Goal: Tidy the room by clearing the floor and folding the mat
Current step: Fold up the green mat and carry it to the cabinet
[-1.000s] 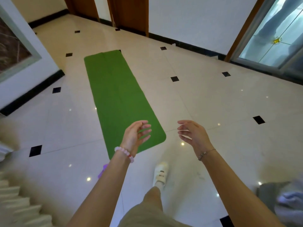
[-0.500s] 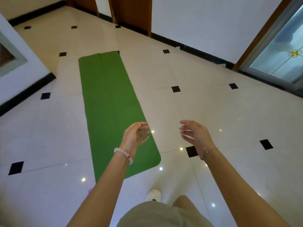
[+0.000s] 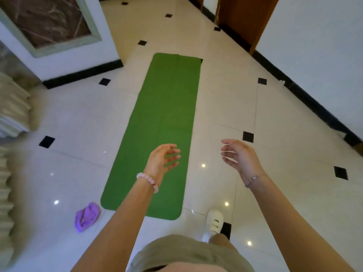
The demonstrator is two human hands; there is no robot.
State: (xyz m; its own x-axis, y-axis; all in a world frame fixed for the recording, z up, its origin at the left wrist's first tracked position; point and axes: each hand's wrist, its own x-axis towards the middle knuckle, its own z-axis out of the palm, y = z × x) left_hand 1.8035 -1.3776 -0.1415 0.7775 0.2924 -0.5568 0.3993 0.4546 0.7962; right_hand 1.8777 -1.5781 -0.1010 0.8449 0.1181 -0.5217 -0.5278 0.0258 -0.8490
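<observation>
A glossy cream tiled floor (image 3: 275,118) with small black diamond insets carries a green mat (image 3: 167,118), unrolled flat along its middle. A crumpled purple cloth (image 3: 87,216) lies just beside the mat's near left corner; a white shoe (image 3: 214,222) stands near its right corner.

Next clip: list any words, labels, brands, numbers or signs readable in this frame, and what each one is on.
None: no text can be read anywhere in this frame.
The green mat shows plain colour, with no logo or lettering.
The purple cloth and the white shoe show no label or brand.
The framed panel on the wall shows a blurred brown pattern and no words.
</observation>
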